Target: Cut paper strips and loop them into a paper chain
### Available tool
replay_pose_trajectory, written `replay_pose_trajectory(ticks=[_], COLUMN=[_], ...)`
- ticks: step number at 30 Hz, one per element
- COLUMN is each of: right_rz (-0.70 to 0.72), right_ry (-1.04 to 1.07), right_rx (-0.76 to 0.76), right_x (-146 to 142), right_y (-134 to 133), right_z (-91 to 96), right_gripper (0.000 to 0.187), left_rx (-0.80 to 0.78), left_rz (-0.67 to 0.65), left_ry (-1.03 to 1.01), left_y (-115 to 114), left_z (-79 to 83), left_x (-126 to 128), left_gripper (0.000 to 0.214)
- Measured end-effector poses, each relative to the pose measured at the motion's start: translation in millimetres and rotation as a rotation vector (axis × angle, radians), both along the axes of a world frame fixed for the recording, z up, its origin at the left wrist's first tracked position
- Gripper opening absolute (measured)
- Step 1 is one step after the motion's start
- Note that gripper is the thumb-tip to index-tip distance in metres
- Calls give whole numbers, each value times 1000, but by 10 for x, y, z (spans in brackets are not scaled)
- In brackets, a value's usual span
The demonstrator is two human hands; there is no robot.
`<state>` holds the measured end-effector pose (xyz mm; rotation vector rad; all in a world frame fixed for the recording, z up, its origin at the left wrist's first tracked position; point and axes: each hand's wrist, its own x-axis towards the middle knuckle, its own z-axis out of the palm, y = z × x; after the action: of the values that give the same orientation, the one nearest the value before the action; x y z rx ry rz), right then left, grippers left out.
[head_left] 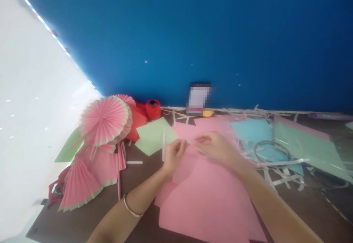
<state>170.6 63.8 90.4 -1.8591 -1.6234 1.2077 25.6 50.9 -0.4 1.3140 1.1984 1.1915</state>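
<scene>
My left hand (174, 155) is closed in a pinch, its fingertips at one end of a narrow pale strip (190, 142). Across from it, my right hand (214, 144) pinches too, with the strip running in under its fingers. The strip is thin and blurred, so its material is unclear. Both hands are just above pink paper sheets (205, 202) lying in overlapping layers on the dark table. A pale green sheet (154, 138) lies beside my left hand, with a white paper strip (164, 143) across it.
Pleated pink paper fans with green edges (103, 121) are piled on the left. A red tape roll (153, 109) and a blurred-out phone-like object (198, 99) stand by the blue wall (193, 33). Blue sheets (253, 129), paper scraps (286, 178) and a green sheet in clear plastic (309, 147) lie right.
</scene>
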Motion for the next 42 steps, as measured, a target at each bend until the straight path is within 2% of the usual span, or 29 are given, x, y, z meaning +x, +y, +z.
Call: replay_pose_trajectory(ticks=[4, 8, 15, 22, 34, 42], right_rz=[80, 136, 57, 124, 191, 286], right_ry=[-63, -20, -22, -46, -26, -97], right_rx=[64, 104, 61, 80, 105, 188], right_x=[118, 211, 150, 192, 152, 167], right_y=[26, 46, 43, 89, 77, 118], right_z=[-70, -184, -157, -262, -165, -210], right_gripper=[20, 17, 23, 30, 28, 29], left_rx=[-31, -33, 28, 60, 33, -6], left_rz=[35, 9, 7, 3, -2, 23], left_ry=[-23, -20, 1, 54, -3, -50], left_y=[21, 32, 49, 62, 81, 74], left_z=[17, 18, 4, -24, -22, 16], left_x=[-9, -22, -29, -33, -31, -39], left_gripper=[35, 35, 34, 34, 34, 35])
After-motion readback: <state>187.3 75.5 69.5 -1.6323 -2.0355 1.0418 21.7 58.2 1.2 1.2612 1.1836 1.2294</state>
